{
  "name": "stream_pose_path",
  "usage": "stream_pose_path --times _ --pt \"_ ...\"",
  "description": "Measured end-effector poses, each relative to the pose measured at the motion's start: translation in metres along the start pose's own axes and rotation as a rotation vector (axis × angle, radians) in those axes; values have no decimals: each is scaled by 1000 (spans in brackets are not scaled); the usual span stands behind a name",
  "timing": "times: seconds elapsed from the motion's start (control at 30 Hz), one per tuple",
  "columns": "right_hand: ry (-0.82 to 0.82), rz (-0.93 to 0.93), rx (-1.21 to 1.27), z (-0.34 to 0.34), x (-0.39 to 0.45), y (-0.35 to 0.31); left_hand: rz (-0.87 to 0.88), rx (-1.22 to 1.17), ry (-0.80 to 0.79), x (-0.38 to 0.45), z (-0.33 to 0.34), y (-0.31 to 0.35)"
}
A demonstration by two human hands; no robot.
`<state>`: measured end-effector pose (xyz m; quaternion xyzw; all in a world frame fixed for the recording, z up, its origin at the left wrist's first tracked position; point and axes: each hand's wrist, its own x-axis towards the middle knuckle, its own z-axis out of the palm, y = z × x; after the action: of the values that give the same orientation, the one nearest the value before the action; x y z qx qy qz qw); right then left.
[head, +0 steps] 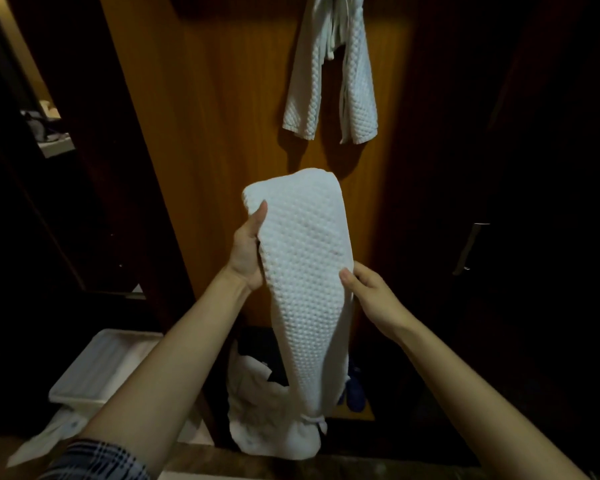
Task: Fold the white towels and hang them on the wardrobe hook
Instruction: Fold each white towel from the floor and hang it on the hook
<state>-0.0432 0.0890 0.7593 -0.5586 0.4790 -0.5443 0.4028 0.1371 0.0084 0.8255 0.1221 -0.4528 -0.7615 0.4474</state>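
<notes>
Two hands hold one folded white towel [302, 271] in front of the wooden wardrobe panel [222, 116], its long axis near upright, folded end up. Left hand [246, 251] grips its upper left edge; right hand [368, 292] pinches its right edge lower down. Another towel [329, 81] hangs above.

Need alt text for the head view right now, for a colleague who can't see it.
Both hands hold a folded white waffle towel upright before a wooden wardrobe panel: left hand at its left edge, right hand at its right. Another white towel already hangs above.
</notes>
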Motion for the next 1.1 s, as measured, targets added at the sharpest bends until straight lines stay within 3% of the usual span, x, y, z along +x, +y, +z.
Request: stream_pose_path --times 0.27,0.37,0.53,0.67,0.77,0.93,1.1 --pt "295 -100 79 12 1 18 96 -9 -87 4 8 15" --pt "291 -156 -17 16 2 29 94 -5 -81 6 5 17" --pt "240 -94 85 20 7 23 88 -8 -60 8 0 17" --pt "105 -88 61 17 -3 16 81 -7 -60 9 -5 21" --pt "124 -118 97 16 -14 20 64 -4 -41 9 -9 23" --pt "137 44 385 19 -11 21 74 42 35 7 -6 20" --pt "131 -98 52 14 0 14 26 -39 49 7 0 13"
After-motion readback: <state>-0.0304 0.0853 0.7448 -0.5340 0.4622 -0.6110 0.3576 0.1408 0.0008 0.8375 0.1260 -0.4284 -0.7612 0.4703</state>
